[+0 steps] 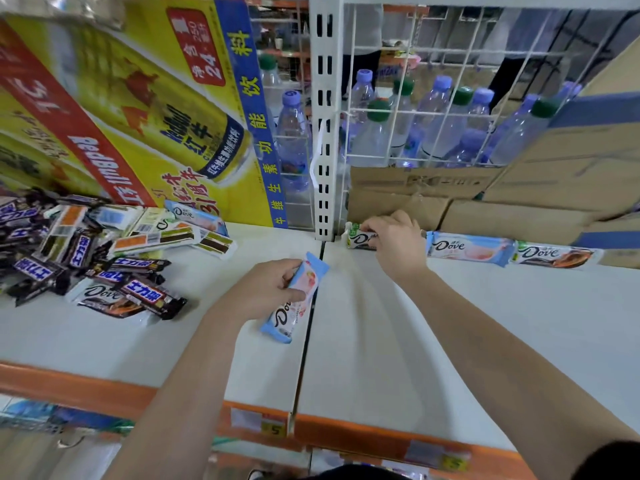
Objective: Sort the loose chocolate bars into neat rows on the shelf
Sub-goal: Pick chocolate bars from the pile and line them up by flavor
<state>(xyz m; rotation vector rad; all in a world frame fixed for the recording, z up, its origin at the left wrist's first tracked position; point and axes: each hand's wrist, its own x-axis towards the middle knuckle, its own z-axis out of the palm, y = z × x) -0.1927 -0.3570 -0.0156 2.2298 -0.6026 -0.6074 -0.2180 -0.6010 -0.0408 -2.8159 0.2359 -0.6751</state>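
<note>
Orange front edge [346, 434] of a white shelf [485, 341] runs across the near side, with a yellow price tag [273, 429] stuck on it. Two bare forearms reach over this edge toward the far side.

A dark seam [306, 341] splits the shelf into left and right boards. Just left of it, the left hand [266, 289] grips a pale blue Dove bar [294, 306], fingers curled round its far half; the bar points near to far, and whether its near end touches the shelf cannot be told.

At the far edge of the right board, the right hand [394, 244] pinches a green-ended Dove bar [356, 239] with curled fingers. That bar begins a single row running right – a second blue Dove bar [467, 249], then a brown Dove bar [554, 256] – all lying end to end just in front of cardboard boxes [485, 202].

Between this row and the orange edge, the right board is bare white surface, broad and open.

On the left board, a pile of loose bars [86, 254] – dark wrappers and pale Dove wrappers heaped at all angles – sits against a tilted yellow Red Bull carton [138, 116]. Open shelf lies near and right of the pile.

Behind, a slotted white post [325, 133] stands at the seam, and a wire grid [433, 98] holds back water bottles [436, 126].
</note>
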